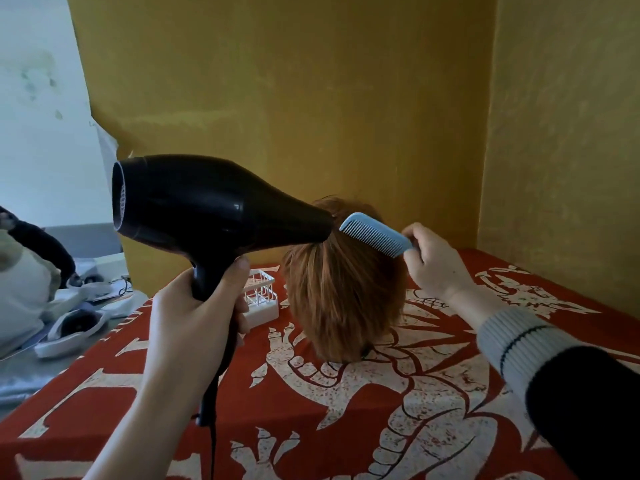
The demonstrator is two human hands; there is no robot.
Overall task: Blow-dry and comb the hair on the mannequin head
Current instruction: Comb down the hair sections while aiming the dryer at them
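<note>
My left hand (194, 317) grips dryer (207, 209) | right hand (433, 261) pinches comb (375, 237) | hair (343, 289) at 12 o'clock

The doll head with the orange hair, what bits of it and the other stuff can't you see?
Head view:
- Mannequin head: face hidden by its hair.
- Hair dryer nozzle tip: buried in hair; running or not, unknowable.
- Cord: cut off by bottom edge.
- White basket: partly behind left hand.
</note>
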